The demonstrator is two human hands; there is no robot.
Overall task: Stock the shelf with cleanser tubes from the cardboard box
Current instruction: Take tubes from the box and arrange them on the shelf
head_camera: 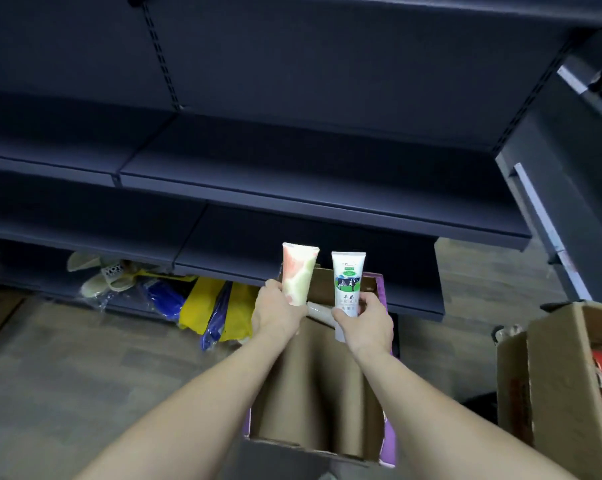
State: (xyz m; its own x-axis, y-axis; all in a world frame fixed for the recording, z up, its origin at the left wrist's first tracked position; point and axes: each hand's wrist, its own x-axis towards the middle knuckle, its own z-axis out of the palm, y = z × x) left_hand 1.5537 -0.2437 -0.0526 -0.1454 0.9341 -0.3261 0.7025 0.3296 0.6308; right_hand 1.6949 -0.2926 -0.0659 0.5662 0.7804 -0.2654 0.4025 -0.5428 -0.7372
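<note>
My left hand (pixel 277 311) grips a pink, white and pale green cleanser tube (pixel 298 270), held upright with its crimped end up. My right hand (pixel 365 322) grips a white cleanser tube (pixel 347 282) with a green label and a cow picture, also upright. Both tubes hang above the open cardboard box (pixel 313 393), which stands on the floor in front of me. Dark shelves (pixel 292 188) rise in tiers right behind the tubes and hold nothing that I can see. The box's inside is mostly hidden by its flaps and my arms.
A second open cardboard box (pixel 566 375) with red packets stands at the right. Sandals (pixel 105 271) and yellow and blue bags (pixel 209 306) lie under the lowest shelf at the left. A grey shelf unit (pixel 562 188) juts out at the right. Wood-pattern floor lies at the left.
</note>
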